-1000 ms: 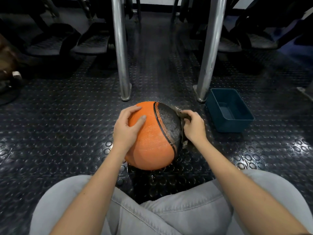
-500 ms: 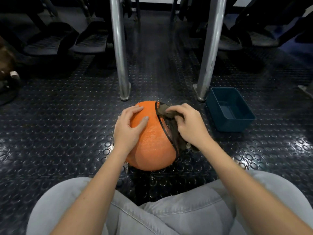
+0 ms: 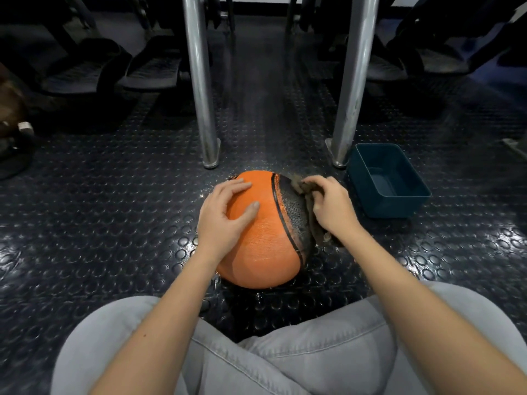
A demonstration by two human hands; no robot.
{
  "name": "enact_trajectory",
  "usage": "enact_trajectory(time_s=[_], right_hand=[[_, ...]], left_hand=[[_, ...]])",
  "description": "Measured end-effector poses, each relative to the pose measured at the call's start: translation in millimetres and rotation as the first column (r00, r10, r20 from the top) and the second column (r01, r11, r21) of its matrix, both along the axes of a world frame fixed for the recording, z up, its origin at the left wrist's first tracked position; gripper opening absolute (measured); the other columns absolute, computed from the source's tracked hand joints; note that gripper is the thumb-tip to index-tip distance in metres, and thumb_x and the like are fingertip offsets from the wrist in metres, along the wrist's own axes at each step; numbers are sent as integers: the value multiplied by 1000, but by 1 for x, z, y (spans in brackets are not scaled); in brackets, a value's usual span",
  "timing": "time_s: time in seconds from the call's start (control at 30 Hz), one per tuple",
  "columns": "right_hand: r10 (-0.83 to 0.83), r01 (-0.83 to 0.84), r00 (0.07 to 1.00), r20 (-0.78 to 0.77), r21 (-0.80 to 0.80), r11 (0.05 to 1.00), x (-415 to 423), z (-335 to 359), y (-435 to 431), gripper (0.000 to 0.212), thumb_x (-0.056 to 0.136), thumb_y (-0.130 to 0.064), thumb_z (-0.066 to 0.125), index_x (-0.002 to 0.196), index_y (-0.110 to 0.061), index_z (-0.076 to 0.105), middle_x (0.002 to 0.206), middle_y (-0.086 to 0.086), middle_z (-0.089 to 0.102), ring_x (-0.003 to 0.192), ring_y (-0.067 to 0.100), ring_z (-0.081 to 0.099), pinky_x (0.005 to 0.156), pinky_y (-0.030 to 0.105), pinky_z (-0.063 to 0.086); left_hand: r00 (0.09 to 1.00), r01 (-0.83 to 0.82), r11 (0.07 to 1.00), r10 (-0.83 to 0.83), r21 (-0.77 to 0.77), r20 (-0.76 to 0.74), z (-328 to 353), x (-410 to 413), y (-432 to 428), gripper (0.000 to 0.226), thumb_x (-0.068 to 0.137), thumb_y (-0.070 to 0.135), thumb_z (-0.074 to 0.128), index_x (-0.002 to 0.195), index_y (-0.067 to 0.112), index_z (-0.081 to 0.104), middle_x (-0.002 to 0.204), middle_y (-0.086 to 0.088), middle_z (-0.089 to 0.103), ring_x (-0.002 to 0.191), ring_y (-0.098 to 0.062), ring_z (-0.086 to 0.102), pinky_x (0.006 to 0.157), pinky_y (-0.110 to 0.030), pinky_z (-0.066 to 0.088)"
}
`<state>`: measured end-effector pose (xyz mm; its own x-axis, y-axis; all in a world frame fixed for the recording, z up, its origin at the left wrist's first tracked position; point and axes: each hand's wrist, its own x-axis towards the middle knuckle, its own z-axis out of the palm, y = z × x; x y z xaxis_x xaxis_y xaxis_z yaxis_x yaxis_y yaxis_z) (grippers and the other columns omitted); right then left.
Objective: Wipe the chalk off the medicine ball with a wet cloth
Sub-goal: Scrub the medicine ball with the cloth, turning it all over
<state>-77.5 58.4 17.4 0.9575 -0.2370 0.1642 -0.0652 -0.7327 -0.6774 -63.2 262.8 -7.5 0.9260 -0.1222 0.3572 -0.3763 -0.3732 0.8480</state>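
An orange medicine ball (image 3: pixel 262 243) with a black textured panel on its right side sits on the studded floor in front of my knees. Pale chalk dust shows along the panel's seam. My left hand (image 3: pixel 225 215) rests flat on the ball's upper left, fingers spread. My right hand (image 3: pixel 330 206) grips a dark brown cloth (image 3: pixel 312 220) and presses it against the black panel at the ball's upper right. The cloth hangs down past the ball's right edge, partly hidden under my hand.
A teal plastic tub (image 3: pixel 387 181) stands on the floor just right of the ball. Two metal posts (image 3: pixel 199 81) (image 3: pixel 353 81) rise behind the ball. Black machine footplates (image 3: pixel 85 72) lie at the back left. My grey-trousered legs (image 3: pixel 285 354) fill the foreground.
My right hand with the cloth swept from the ball's far right side up over the black panel, then slid back toward the upper right. The left hand stayed put.
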Motion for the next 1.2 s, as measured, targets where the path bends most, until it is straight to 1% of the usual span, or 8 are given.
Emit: enact_trajectory(time_s=[0.27,0.43,0.63,0.73,0.83,0.93,1.03,1.2], right_hand=[[62,-45,983,172,-102,994,-28,5,26,32,91,-1,45,112,-17,62,109,5,54,97,24,57,82,37,47],[-95,96,993,-71,5,995,4,-5,-9,36,93,-1,43,117,-21,60,120,11,52,112,24,51,91,29,38],[192,-184,918,346,-58,981,-21,20,10,38,80,11,44,113,-8,49,112,3,34,99,-6,37,88,2,26],[389,-355,911,138,-220,909,-20,9,-6,44,78,14,47,107,-15,62,112,-2,47,103,14,42,95,10,28],[236,-228,971,28,-178,957,-6,7,-29,42,83,11,51,105,-19,68,109,0,57,107,24,52,98,36,41],[58,-32,987,153,-166,986,-7,14,-30,34,86,4,57,111,-17,68,104,0,54,104,21,53,90,21,38],[261,-264,894,364,-43,964,-19,29,-7,31,83,5,60,107,-12,69,103,0,59,101,11,55,92,13,38],[146,-129,987,66,-216,968,-4,4,-27,33,86,4,56,104,-20,70,106,-1,62,104,22,57,93,38,46]], left_hand=[[1000,-9,1000,9,0,11,0,0,-5,38,72,59,58,107,44,58,119,31,50,117,-2,48,105,-43,38],[1000,-2,1000,2,-5,-13,0,-2,-3,42,70,61,59,109,45,58,119,32,48,119,1,46,106,-43,37],[1000,4,1000,-4,14,-3,0,-2,-6,38,72,61,60,108,51,55,122,30,50,120,-2,47,105,-46,38],[1000,9,1000,-9,0,-8,1,0,-7,36,72,60,60,107,52,55,121,31,50,119,-2,47,105,-45,38],[1000,11,1000,-11,3,-26,1,0,-7,36,71,63,59,106,54,54,121,33,48,121,-1,46,106,-46,37],[1000,0,1000,0,5,-28,1,0,-6,38,71,64,58,107,53,55,121,35,47,120,-1,45,105,-46,37],[1000,-4,1000,4,-8,-25,1,0,-3,37,70,63,58,106,52,55,119,34,49,118,1,46,105,-43,37],[999,-6,1000,6,-5,-42,2,-1,-6,36,70,64,58,105,55,54,119,34,48,120,-1,46,106,-47,37]])
